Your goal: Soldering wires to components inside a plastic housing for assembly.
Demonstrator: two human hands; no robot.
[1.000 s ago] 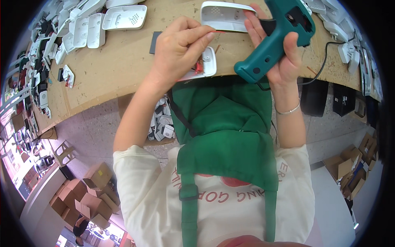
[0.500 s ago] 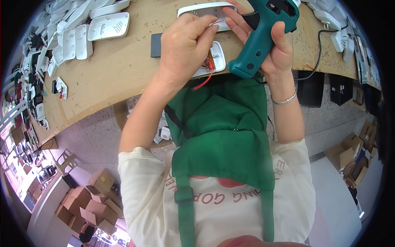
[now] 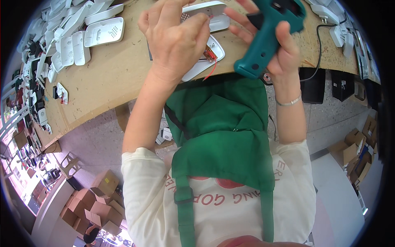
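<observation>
she's at the gluing step: right hand (image 3: 284, 49) clenched around the teal glue gun (image 3: 269, 35), left hand (image 3: 177, 39) pinching the white casing (image 3: 203, 61) at the bench edge (red wire dangling); next the nozzle needs bringing onto it

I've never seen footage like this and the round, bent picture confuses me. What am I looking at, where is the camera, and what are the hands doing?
The camera sits on a person's head and looks down through a very wide lens, so straight edges bend. You see their cream shirt and green apron below, and a brown worktable above. The right hand grips a teal glue gun with a black cord. The left hand rests over a white plastic shell holding a small circuit part with a red wire. More white shells lie piled at the table's left, and cardboard boxes stand on the floor.
</observation>
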